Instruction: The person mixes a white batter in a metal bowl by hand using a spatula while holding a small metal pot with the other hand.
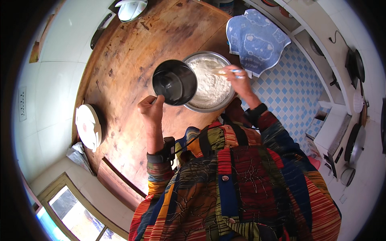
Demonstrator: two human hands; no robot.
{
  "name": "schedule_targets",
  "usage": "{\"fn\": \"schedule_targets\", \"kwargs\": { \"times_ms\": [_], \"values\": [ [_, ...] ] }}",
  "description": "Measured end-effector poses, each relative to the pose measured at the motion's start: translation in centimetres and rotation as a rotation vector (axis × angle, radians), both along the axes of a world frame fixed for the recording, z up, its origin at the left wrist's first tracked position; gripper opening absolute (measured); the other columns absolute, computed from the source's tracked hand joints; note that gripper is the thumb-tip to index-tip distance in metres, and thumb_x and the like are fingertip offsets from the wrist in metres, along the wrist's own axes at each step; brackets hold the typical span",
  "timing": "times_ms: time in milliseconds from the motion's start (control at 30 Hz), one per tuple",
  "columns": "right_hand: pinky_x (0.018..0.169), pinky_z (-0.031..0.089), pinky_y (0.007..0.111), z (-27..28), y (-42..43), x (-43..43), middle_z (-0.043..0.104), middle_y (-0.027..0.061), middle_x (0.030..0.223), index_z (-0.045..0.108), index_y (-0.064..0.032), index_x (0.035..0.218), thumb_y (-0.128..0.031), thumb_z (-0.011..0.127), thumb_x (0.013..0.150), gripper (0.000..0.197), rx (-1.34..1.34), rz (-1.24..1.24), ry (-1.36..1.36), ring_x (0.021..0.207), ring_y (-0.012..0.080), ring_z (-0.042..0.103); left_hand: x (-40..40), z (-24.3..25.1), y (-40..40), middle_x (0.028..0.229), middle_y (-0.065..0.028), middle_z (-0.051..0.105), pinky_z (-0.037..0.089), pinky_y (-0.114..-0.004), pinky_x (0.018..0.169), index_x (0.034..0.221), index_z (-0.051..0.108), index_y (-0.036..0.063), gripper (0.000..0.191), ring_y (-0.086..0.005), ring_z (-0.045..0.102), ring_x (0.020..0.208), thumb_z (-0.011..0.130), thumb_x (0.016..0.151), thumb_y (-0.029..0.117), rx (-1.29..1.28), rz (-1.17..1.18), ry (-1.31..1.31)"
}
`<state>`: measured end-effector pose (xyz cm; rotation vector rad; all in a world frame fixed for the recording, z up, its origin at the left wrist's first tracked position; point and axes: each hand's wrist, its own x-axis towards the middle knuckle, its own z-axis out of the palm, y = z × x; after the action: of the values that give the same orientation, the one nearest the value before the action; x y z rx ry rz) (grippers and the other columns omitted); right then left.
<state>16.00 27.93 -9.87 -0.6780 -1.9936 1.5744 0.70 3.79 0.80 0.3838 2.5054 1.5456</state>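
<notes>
My left hand (pixel 151 108) grips a dark metal pot (pixel 175 82) at its near side, perhaps by a handle that the fingers hide. The pot tilts over the left rim of a wide metal basin (pixel 208 109), and a little clear liquid seems to lie inside it. White flour (pixel 208 86) fills much of the basin, with a wetter-looking patch towards the far side. In my right hand (pixel 236 79) is a pair of chopsticks (pixel 219 71), their tips down in the flour and their blue-and-white ends showing between my fingers.
A wooden tabletop (pixel 126 69) carries the basin. At its left edge are a round white lid-like object (pixel 89 126), a plastic bag (pixel 80 156) and a wooden board (pixel 117 182). A black-handled knife (pixel 101 31) lies near stacked dishes (pixel 132 10). A blue towel (pixel 256 42) hangs at the right.
</notes>
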Motion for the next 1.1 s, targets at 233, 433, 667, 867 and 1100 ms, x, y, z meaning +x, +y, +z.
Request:
{"fn": "schedule_targets", "kwargs": {
  "times_ms": [233, 433, 667, 867, 1100],
  "values": [
    [0.055, 0.046, 0.023, 3.5, 1.0, 1.4, 0.063, 0.0084, 0.074, 0.062, -0.0024, 0.083, -0.004, 0.053, 0.081, 0.010, 0.010, 0.242, -0.299, 0.062, 0.0091, 0.059, 0.2, 0.2, -0.7, 0.044, 0.0042, 0.027, 0.022, -0.023, 0.040, 0.046, 0.039, -0.0013, 0.026, -0.0030, 0.027, 0.045, 0.058, 0.063, 0.006, 0.002, 0.041, -0.047],
    [0.052, 0.044, 0.024, 0.5, -2.2, -0.3, 0.057, 0.0038, 0.065, 0.063, -0.0033, 0.087, -0.009, 0.055, 0.082, 0.011, -0.053, 0.091, 0.003, 0.057, 0.0083, 0.051, 0.1, 0.2, 0.0, 0.044, 0.0037, 0.027, 0.022, -0.024, 0.040, 0.046, 0.038, -0.0012, 0.028, -0.0032, 0.027, 0.045, 0.058, 0.063, 0.007, -0.002, -0.005, -0.020],
    [0.049, 0.044, 0.020, 1.5, 2.2, 1.3, 0.061, 0.0029, 0.073, 0.063, -0.0015, 0.087, -0.012, 0.053, 0.085, 0.015, 0.004, 0.130, -0.076, 0.057, 0.0072, 0.053, 0.0, 0.6, 0.3, 0.044, 0.0022, 0.025, 0.022, -0.024, 0.040, 0.047, 0.036, -0.0011, 0.029, -0.0034, 0.026, 0.045, 0.058, 0.063, 0.007, -0.063, -0.013, 0.033],
    [0.048, 0.042, 0.021, 1.0, -2.1, -0.1, 0.061, 0.0026, 0.071, 0.062, -0.0013, 0.093, -0.014, 0.057, 0.084, 0.016, -0.081, 0.325, -0.155, 0.056, 0.0069, 0.052, -0.3, -0.4, -0.3, 0.046, 0.0014, 0.023, 0.022, -0.024, 0.040, 0.047, 0.035, -0.0012, 0.028, -0.0033, 0.025, 0.047, 0.058, 0.062, 0.005, -0.058, -0.004, 0.048],
    [0.051, 0.045, 0.024, 0.1, 0.3, 0.0, 0.063, 0.0059, 0.070, 0.062, -0.0020, 0.089, -0.009, 0.056, 0.082, 0.011, -0.057, -0.002, -0.047, 0.060, 0.0086, 0.055, -0.4, -0.1, 0.5, 0.046, 0.0010, 0.021, 0.021, -0.025, 0.039, 0.047, 0.033, -0.0006, 0.030, -0.0035, 0.025, 0.047, 0.058, 0.062, 0.005, -0.052, -0.025, 0.055]
  ]
}}
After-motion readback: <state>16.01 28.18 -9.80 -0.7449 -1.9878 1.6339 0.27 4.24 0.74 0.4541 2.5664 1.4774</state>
